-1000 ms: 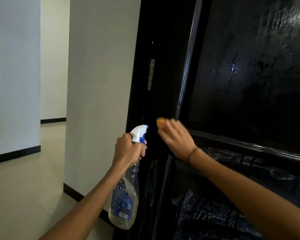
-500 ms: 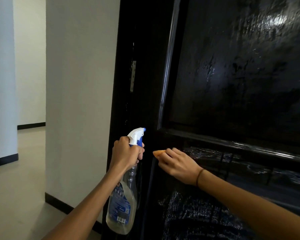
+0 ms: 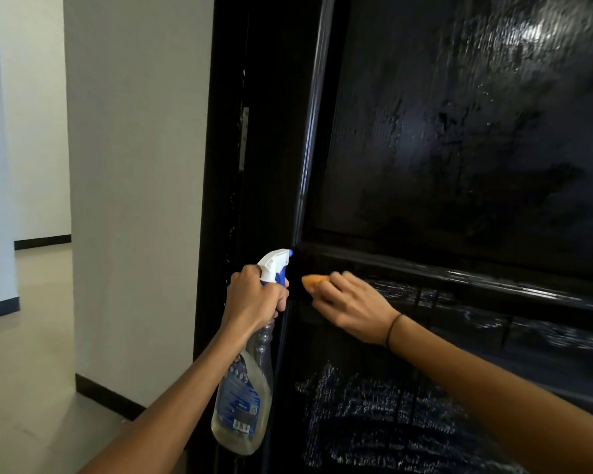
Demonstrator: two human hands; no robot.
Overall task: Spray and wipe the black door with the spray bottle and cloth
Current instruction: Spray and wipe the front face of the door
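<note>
From my head camera I count one spray bottle (image 3: 245,388), one orange cloth (image 3: 311,282) and one black door (image 3: 459,165), with both my hands up at it. My left hand (image 3: 254,297) is curled tight round the bottle's neck just under the white and blue trigger head (image 3: 274,265), the nozzle aimed at the door's left edge; the clear body hangs below my fist, its blue label turned toward me. My right hand (image 3: 351,307) presses the cloth flat against the door's cross rail, near the lower left corner of the upper panel, fingers bent over it, a thin dark band (image 3: 392,328) on the wrist. To the left stand a pale wall (image 3: 134,200) with a black skirting (image 3: 107,395) and a light floor (image 3: 21,388). Most of the cloth is hidden under my fingers, so its shape is hard to judge. The door is cut off on the right and below, and the streaky sheen on the lower panel may be wet spray.
</note>
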